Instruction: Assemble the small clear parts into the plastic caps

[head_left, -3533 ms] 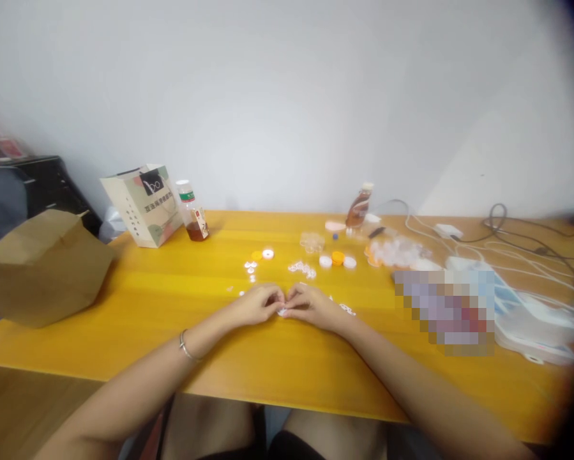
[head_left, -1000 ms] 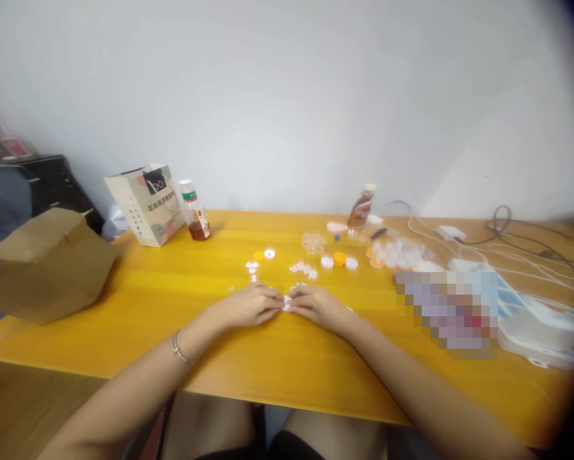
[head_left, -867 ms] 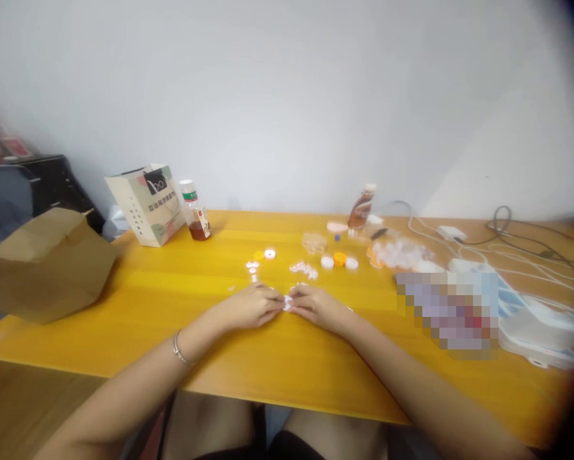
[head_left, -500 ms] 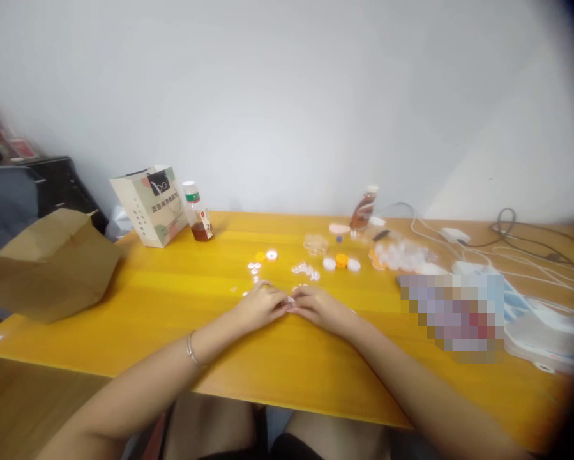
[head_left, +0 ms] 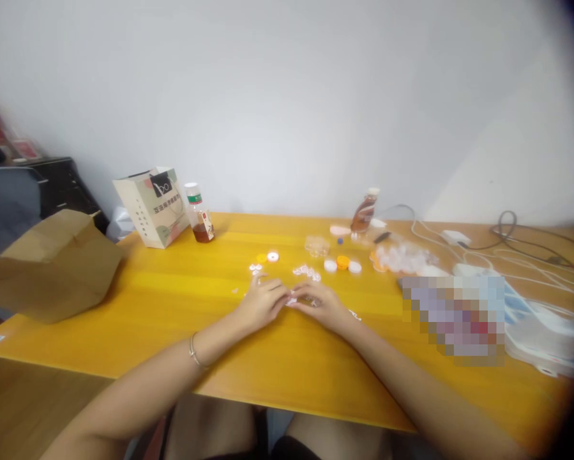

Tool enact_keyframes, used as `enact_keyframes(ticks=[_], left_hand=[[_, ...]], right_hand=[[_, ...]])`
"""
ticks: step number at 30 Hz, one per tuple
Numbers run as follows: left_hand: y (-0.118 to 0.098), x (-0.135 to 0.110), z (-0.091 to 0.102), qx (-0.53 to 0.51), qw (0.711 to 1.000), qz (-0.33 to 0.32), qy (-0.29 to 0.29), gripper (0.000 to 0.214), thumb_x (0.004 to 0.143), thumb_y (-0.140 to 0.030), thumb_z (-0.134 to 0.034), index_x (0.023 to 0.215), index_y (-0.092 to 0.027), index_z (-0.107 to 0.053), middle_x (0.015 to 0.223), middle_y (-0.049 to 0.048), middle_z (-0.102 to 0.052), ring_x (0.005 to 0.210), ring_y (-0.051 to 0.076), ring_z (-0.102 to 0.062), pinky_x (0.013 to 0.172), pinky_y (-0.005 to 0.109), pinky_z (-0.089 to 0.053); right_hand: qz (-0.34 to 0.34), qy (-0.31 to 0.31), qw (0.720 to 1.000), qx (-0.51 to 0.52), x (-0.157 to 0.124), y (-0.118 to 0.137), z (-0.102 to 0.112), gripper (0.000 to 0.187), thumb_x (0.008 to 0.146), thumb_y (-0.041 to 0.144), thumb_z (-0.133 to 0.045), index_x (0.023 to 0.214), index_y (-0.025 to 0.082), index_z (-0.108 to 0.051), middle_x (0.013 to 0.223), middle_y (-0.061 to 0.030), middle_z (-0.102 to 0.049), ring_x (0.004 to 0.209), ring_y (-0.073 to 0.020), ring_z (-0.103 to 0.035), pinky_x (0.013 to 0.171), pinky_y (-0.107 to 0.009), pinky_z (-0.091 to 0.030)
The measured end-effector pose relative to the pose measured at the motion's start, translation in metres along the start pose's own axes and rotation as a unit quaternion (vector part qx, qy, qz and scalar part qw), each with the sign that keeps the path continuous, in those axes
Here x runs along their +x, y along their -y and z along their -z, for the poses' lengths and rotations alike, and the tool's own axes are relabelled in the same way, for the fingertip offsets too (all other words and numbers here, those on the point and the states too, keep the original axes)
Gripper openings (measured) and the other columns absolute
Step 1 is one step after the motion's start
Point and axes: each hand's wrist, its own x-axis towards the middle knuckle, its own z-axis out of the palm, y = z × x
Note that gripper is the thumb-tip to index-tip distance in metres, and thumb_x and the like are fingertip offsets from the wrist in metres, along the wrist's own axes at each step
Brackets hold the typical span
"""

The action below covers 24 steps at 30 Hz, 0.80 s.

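Between the fingertips of both hands is a small white piece point(head_left: 292, 298), blurred and partly covered. My left hand point(head_left: 264, 303) pinches it from one side; my right hand point(head_left: 324, 305) closes on the other with curved fingers. Just beyond them lies a cluster of small white pieces point(head_left: 306, 273). A few similar white bits point(head_left: 255, 268) sit past my left hand, near a white round cap point(head_left: 272, 257) and a yellow one point(head_left: 261, 258). Another small white piece point(head_left: 355, 315) shows by my right wrist.
An orange cap point(head_left: 343, 262) stands between two white caps. Behind are a leaning brown drink bottle point(head_left: 364, 212), clear plastic point(head_left: 404, 257) and cables point(head_left: 507, 223). To the left stand a jar point(head_left: 199, 217), a printed paper bag point(head_left: 152, 211) and a brown bag point(head_left: 52, 268).
The fingers of my right hand have arched a little, showing more beneath them. Both hands stay together around the small white piece. The view has shifted slightly.
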Motion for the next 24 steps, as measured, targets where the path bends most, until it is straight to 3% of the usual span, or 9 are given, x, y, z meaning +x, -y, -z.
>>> enact_keyframes(ticks=[4,8,13,17,24], left_hand=[[0.0,0.001,0.005,0.004,0.999,-0.027,-0.029,0.021,0.087,-0.023,-0.035,0.092,-0.021,-0.056,0.085,0.0012,-0.062,0.083,0.012,-0.055,0.096,0.037,-0.019],[0.006,0.003,0.009,-0.014,0.999,-0.037,-0.036,0.021,0.086,-0.023,-0.038,0.101,-0.022,-0.053,0.097,0.0028,-0.061,0.091,0.013,-0.054,0.095,0.035,-0.023],[0.027,0.003,0.015,-0.02,1.0,0.003,-0.013,0.023,0.084,-0.022,-0.042,0.104,-0.023,-0.053,0.099,0.0039,-0.059,0.093,0.015,-0.052,0.083,0.03,-0.035],[0.044,0.002,0.023,-0.006,0.998,-0.008,0.065,0.021,0.082,-0.02,-0.044,0.096,-0.023,-0.059,0.091,0.004,-0.059,0.087,0.016,-0.053,0.077,0.027,-0.038],[0.056,-0.001,0.032,-0.003,0.993,0.0,0.117,0.02,0.082,-0.018,-0.043,0.089,-0.021,-0.061,0.084,0.0036,-0.058,0.077,0.014,-0.053,0.07,0.023,-0.039]], right_hand=[[-0.114,-0.013,0.977,0.18,0.002,0.001,-0.006,0.025,0.068,0.038,-0.061,0.08,0.017,-0.056,0.081,-0.0035,-0.064,0.076,-0.0147,-0.061,0.076,-0.032,-0.049],[-0.158,-0.058,0.95,0.263,0.005,-0.001,-0.006,0.028,0.06,0.037,-0.068,0.076,0.018,-0.055,0.081,-0.0028,-0.065,0.078,-0.0156,-0.062,0.081,-0.034,-0.047],[-0.189,-0.134,0.937,0.262,0.007,-0.007,-0.002,0.027,0.056,0.032,-0.07,0.075,0.019,-0.056,0.08,-0.0023,-0.064,0.076,-0.0159,-0.061,0.079,-0.033,-0.047],[-0.208,-0.144,0.936,0.244,0.008,-0.007,0.0,0.027,0.056,0.032,-0.07,0.074,0.018,-0.056,0.079,-0.003,-0.065,0.075,-0.0161,-0.061,0.076,-0.033,-0.048],[-0.211,-0.141,0.941,0.224,0.008,-0.006,0.002,0.025,0.057,0.032,-0.068,0.074,0.018,-0.055,0.08,-0.0033,-0.064,0.074,-0.0153,-0.061,0.074,-0.032,-0.048]])
